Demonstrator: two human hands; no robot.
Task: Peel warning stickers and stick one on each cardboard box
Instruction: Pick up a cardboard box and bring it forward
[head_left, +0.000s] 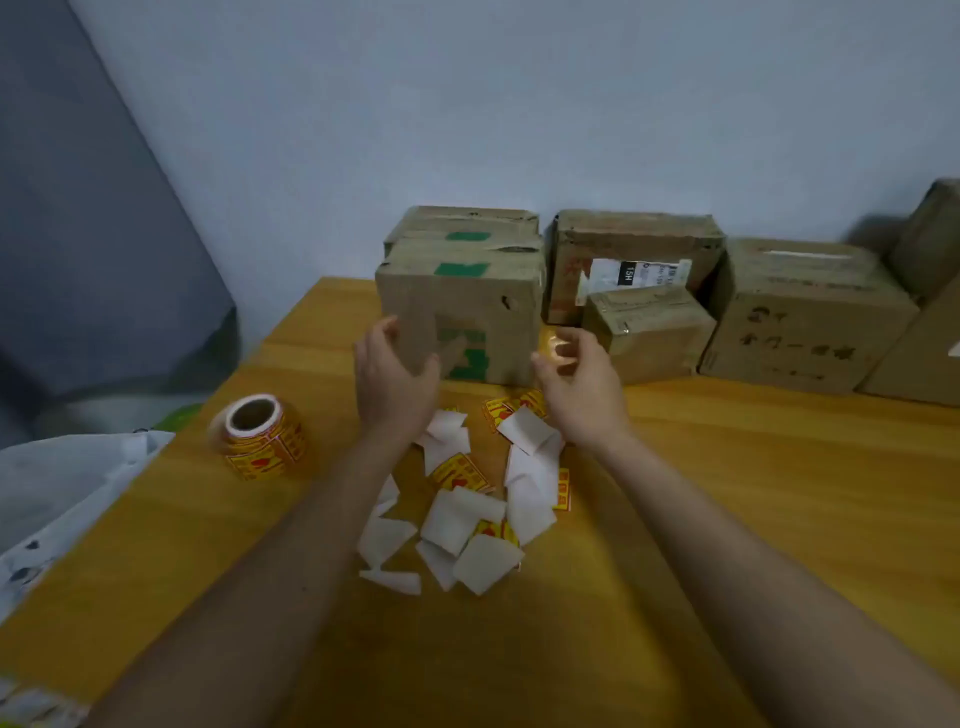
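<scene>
A person's two bare hands reach over a yellow wooden table (727, 493) toward a row of cardboard boxes lined up against a pale wall. The left hand (395, 371) is open, fingers spread and curled, at the lower left corner of the nearest box (462, 317), a brown carton marked with green tape and green print; whether it touches the cardboard cannot be told through the motion blur. The right hand (576, 379) pinches a yellow sticker (550, 343) between thumb and fingers, just beside that box's right edge. Behind and to the right stand a box with a white shipping label (634, 260), a smaller box (649, 332) in front of it, and a wider box (800, 317) with dark printing. On the table between the forearms lies a scattered pile of white backing papers (467, 519) mixed with a few yellow-and-red stickers. A roll of warning stickers (260, 436) stands well to the left of the pile, near a white plastic bag (67, 483) at the table's edge.
</scene>
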